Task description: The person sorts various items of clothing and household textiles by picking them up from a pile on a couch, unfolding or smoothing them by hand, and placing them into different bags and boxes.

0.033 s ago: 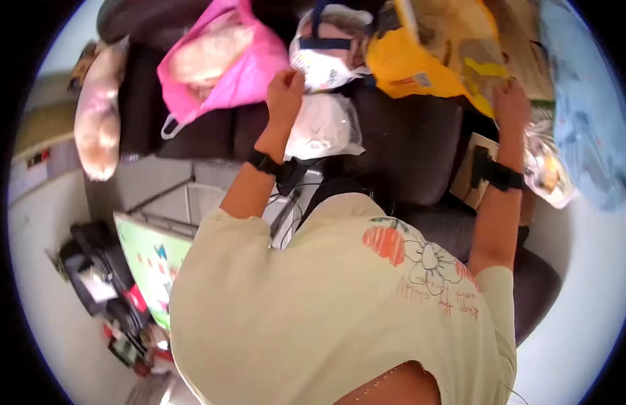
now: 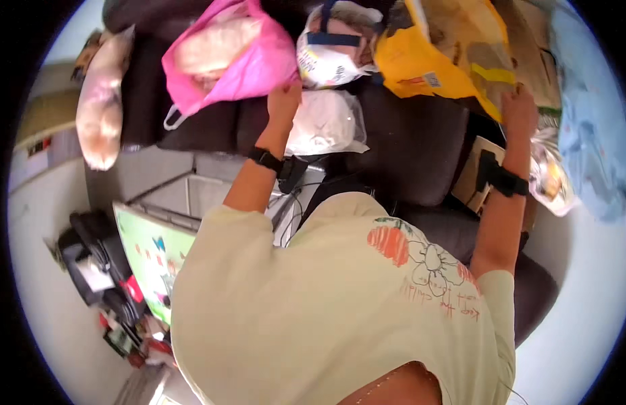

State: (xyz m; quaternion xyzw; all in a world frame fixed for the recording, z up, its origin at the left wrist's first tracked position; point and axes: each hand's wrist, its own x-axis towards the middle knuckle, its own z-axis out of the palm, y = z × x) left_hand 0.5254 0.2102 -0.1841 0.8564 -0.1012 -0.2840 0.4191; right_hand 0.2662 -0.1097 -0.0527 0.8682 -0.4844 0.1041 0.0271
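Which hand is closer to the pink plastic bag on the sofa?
Left. The left hand touches the lower right edge of the pink bag. The right hand is far off to the right, at the yellow bag.

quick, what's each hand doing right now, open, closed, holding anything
Left hand: at the pink bag by the white bag; grip cannot be told.
Right hand: at the yellow bag edge; grip cannot be told.

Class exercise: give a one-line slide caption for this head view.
Left hand at a pink bag, right hand by a yellow bag, over a dark sofa.
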